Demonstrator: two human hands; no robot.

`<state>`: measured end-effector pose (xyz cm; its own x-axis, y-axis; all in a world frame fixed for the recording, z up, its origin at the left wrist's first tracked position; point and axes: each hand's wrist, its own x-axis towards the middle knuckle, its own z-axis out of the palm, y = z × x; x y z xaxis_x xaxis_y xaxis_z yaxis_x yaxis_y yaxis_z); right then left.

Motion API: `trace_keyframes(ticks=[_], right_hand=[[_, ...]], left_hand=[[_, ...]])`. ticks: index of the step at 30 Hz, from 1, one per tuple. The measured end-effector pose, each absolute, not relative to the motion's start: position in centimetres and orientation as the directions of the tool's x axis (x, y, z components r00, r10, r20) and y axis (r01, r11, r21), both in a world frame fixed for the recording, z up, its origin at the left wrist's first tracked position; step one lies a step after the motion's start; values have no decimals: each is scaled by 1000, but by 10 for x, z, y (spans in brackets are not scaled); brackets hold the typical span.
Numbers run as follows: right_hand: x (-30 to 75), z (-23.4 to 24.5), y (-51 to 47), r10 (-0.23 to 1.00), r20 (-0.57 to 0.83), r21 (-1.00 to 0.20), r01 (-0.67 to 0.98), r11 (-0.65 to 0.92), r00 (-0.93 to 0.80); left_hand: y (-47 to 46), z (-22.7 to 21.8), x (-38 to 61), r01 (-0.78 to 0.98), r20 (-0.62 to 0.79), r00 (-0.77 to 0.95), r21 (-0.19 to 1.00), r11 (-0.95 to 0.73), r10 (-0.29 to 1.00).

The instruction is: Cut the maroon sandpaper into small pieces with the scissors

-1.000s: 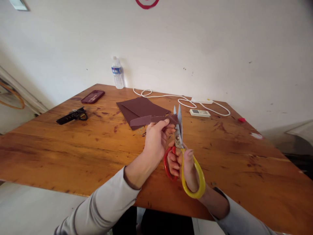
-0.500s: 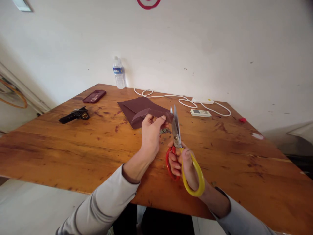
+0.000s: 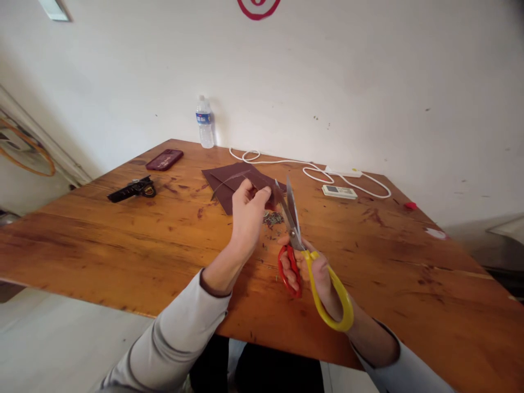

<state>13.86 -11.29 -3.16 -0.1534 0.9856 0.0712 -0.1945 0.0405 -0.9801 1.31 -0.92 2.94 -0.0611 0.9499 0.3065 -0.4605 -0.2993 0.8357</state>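
My left hand [image 3: 246,214] pinches a thin strip of dark brown sandpaper [image 3: 229,181] above the wooden table [image 3: 102,234]. My right hand [image 3: 317,273] grips scissors [image 3: 305,256] with one red and one yellow handle, blades apart and pointing up toward the strip's right end. More brown sheets [image 3: 229,188] lie flat on the table just behind my left hand. Small cut scraps [image 3: 273,219] lie below the blades.
A water bottle [image 3: 205,122] stands at the far edge by the wall. A dark red phone [image 3: 164,160] and a black tool [image 3: 131,189] lie to the left. A white cable [image 3: 311,169], power strip and a small white remote [image 3: 339,191] lie at the back right.
My left hand turned the strip so it now shows edge-on and lifted it slightly. The scissors tilted left with the blades opened wider. The camera shifted a little.
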Motion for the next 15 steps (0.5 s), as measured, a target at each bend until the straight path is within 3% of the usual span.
trace_keyframes(ticks=[8,15], right_hand=[[145,-38,-108,969,148,-980,-158,118,-197],[146,-38,-108,974,115,-983,-161,83,-197]], left_hand=[[-7,28,8,-454,364,54,838,-301,930],[-9,31,8,-450,358,43,841,-302,933]])
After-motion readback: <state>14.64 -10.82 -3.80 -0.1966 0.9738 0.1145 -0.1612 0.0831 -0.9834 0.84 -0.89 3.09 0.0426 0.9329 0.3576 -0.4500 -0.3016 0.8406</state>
